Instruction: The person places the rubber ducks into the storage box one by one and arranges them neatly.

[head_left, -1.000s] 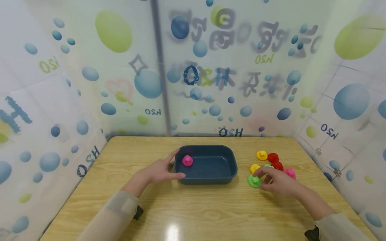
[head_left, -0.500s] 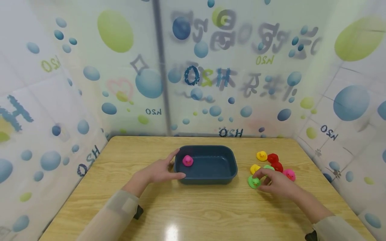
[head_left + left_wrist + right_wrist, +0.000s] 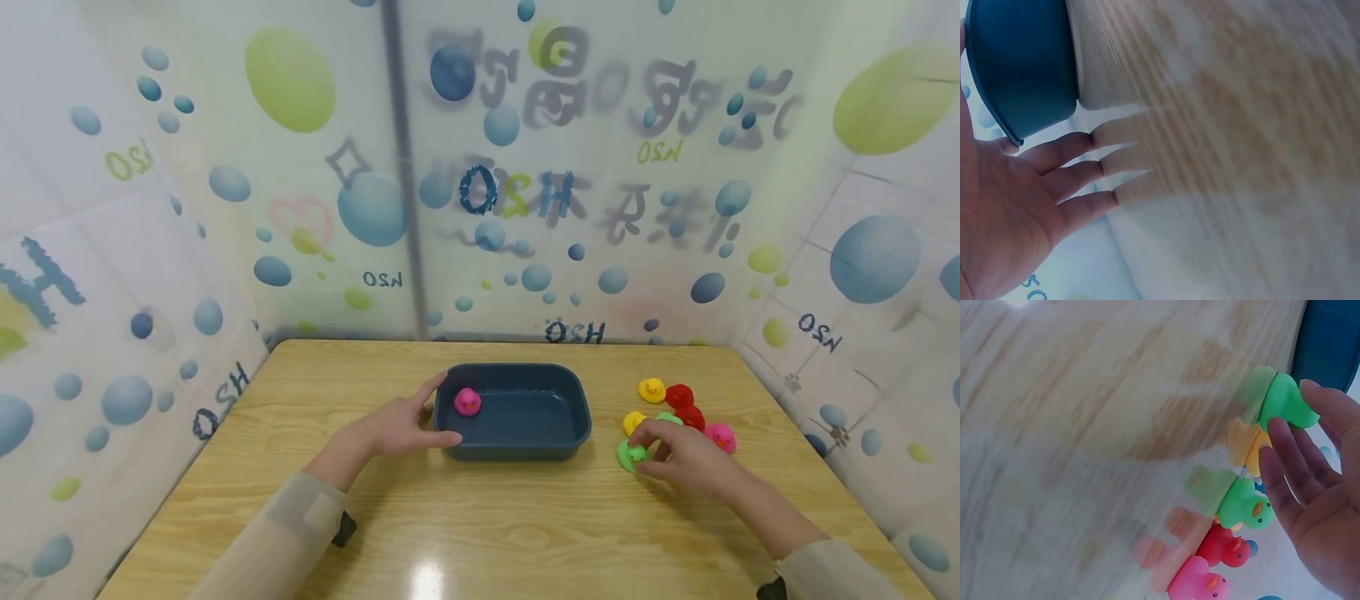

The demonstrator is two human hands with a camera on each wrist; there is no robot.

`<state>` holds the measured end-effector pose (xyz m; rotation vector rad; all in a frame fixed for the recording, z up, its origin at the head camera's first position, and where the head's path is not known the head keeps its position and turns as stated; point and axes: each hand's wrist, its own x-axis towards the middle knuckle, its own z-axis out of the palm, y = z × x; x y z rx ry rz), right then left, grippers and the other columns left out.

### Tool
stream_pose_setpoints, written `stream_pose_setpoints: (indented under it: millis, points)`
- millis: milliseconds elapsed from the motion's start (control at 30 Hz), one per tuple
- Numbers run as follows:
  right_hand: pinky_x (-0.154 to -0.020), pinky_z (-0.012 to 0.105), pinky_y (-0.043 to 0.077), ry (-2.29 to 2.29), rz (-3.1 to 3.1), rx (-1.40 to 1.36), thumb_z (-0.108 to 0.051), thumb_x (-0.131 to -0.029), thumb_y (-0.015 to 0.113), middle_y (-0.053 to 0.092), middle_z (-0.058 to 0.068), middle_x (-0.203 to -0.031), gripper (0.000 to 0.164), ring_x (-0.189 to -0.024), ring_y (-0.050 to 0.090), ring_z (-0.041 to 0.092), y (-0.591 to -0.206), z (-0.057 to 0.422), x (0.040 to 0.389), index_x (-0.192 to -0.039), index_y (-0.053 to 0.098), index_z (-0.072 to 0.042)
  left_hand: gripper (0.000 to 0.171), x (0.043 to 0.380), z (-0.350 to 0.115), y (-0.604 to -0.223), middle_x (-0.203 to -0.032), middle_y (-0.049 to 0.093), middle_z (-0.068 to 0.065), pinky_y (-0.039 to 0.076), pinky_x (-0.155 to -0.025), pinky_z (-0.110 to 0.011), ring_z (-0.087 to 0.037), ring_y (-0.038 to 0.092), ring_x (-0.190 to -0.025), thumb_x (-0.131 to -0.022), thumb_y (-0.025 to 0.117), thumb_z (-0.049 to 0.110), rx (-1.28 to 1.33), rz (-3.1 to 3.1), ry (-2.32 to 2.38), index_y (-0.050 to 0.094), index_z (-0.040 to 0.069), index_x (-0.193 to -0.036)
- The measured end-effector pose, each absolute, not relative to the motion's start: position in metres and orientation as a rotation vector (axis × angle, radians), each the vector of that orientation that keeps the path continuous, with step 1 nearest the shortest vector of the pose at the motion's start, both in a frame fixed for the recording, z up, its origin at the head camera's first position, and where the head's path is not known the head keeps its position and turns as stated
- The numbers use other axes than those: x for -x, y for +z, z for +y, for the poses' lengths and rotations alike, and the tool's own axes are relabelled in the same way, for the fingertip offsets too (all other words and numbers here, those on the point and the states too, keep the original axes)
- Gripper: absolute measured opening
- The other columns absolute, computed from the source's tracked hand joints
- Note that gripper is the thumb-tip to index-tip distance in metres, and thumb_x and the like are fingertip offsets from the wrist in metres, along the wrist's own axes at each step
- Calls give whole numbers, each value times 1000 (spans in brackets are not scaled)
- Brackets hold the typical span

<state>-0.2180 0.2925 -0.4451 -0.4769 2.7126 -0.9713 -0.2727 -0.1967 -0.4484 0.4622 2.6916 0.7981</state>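
A dark blue rectangular tub (image 3: 517, 452) stands on the table with a pink rubber duck (image 3: 468, 402) inside its left end. My left hand (image 3: 390, 427) rests against that end, thumb over the near rim and index finger at the far corner. Its other fingers are spread straight, touching the table in the left wrist view. Right of the tub, my right hand (image 3: 693, 454) pinches a green rubber duck (image 3: 1286, 403) between thumb and fingers. That duck sits on the table, partly covered by the fingertips in the head view.
Around my right hand lie more rubber ducks: two yellow, including the farther yellow duck (image 3: 652, 390), two red, including the nearer red duck (image 3: 690, 417), a second green duck (image 3: 1244, 505) and a pink duck (image 3: 722, 437). Patterned curtains (image 3: 480, 250) enclose the wooden table (image 3: 495, 525).
My right hand has shifted slightly left, its thumb and fingers closing on the near green duck, which has turned a little. The left hand and tub stay put.
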Motion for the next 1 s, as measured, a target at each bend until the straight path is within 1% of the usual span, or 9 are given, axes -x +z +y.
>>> stream_pose_setpoints:
  millis: [200, 300, 500, 700, 767, 933, 1000]
  points:
    - [-69, 23, 59, -904, 2751, 532, -21, -94, 88, 72, -1, -114, 31, -87, 65, 13, -446, 292, 217, -119, 70, -18, 118, 272, -197, -450, -165, 53, -25, 41, -124, -70, -54, 48, -153, -88, 72, 83, -465, 2690, 798, 6, 42, -177]
    - [-70, 22, 58, -873, 2769, 509, -22, -94, 89, 72, -3, -114, 32, -88, 64, 13, -445, 291, 215, -120, 70, -20, 118, 272, -197, -450, -165, 53, -25, 41, -124, -70, -54, 48, -153, -88, 72, 82, -463, 2690, 801, 6, 42, -177]
    - [-69, 21, 58, -886, 2785, 539, -22, -95, 88, 71, -1, -117, 34, -88, 63, 12, -445, 293, 212, -123, 71, -18, 118, 272, -196, -449, -166, 52, -25, 40, -124, -70, -53, 47, -155, -88, 73, 82, -471, 2685, 813, 7, 42, -177]
    - [-66, 23, 59, -1008, 2872, 555, -18, -96, 87, 73, 1, -116, 31, -82, 64, 9, -443, 293, 209, -124, 73, -16, 118, 272, -196, -449, -165, 53, -25, 42, -123, -70, -53, 49, -153, -88, 72, 82, -467, 2687, 799, 6, 41, -177]
    - [-67, 23, 59, -1068, 2908, 575, -16, -96, 86, 73, 2, -116, 32, -81, 64, 8, -441, 292, 209, -124, 73, -16, 118, 272, -196, -448, -165, 54, -25, 42, -123, -69, -53, 50, -152, -88, 72, 82, -466, 2689, 795, 6, 42, -177]
    - [-67, 24, 60, -1218, 2976, 710, -8, -95, 86, 72, 4, -112, 34, -77, 66, 4, -438, 290, 209, -128, 75, -12, 118, 272, -196, -447, -165, 54, -24, 42, -123, -68, -52, 50, -153, -88, 72, 83, -460, 2694, 790, 6, 42, -177]
    - [-66, 24, 60, -1247, 2991, 748, -8, -96, 85, 70, 4, -110, 35, -76, 67, 3, -437, 287, 209, -129, 75, -12, 118, 271, -196, -447, -165, 54, -24, 42, -124, -69, -52, 50, -153, -88, 71, 83, -456, 2696, 786, 6, 41, -177]
